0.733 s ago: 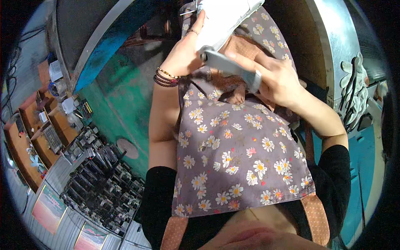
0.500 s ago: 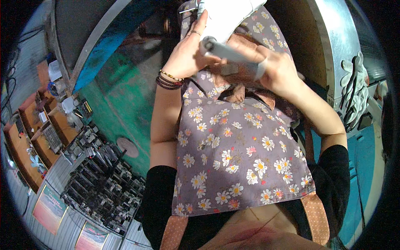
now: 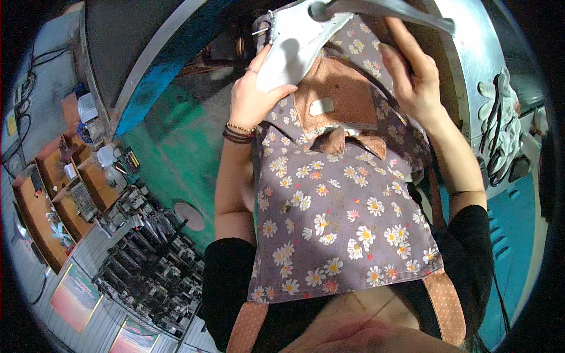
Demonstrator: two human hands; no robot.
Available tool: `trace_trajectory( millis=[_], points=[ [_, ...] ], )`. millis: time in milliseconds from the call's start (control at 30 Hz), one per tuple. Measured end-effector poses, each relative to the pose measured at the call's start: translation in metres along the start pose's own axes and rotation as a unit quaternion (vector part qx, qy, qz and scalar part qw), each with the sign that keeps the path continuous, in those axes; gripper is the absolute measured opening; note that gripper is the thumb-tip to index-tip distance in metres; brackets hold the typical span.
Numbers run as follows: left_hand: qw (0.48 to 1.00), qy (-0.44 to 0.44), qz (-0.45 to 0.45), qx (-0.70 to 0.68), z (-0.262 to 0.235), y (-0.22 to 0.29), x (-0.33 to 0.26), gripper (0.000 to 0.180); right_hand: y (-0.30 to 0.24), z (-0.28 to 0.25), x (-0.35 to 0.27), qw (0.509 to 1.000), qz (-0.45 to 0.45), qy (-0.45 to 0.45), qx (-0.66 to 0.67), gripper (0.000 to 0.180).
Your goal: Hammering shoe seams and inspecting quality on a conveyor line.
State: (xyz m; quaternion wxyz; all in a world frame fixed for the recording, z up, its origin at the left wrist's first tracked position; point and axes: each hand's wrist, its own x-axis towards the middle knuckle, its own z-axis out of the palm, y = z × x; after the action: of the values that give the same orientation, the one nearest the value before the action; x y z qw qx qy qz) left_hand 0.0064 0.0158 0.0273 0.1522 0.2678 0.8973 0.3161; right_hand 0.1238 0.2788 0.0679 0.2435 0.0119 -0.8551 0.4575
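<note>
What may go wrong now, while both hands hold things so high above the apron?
1. The left hand holds the white cloth only at its lower edge, so it may slip down onto the flowered apron.
2. The right hand holds the long grey tool near the top rim of the picture, partly out of view; its grip is hard to judge.

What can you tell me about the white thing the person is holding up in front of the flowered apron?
The white piece looks like a pale, smooth, sheet-like part, perhaps leather or stiff cloth, with curved cut edges and a rounded hole near its top. It is held raised at the top of the view, above the apron's brown pocket. The left hand grips its lower edge, thumb across it. The right hand holds a long grey strip that meets its top.
</note>
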Motion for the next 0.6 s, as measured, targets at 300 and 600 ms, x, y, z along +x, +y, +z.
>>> trace_trajectory(
  millis=[300,600],
  points=[
    [0.964,0.009,-0.053,-0.260,0.005,-0.030,-0.008,0.061,0.037,-0.003,-0.002,0.996,0.025,-0.016,-0.090,0.049],
    [0.914,0.061,-0.083,-0.393,0.011,-0.022,0.027,0.059,0.026,-0.016,-0.010,0.983,0.155,0.051,0.081,0.048]
  ],
)
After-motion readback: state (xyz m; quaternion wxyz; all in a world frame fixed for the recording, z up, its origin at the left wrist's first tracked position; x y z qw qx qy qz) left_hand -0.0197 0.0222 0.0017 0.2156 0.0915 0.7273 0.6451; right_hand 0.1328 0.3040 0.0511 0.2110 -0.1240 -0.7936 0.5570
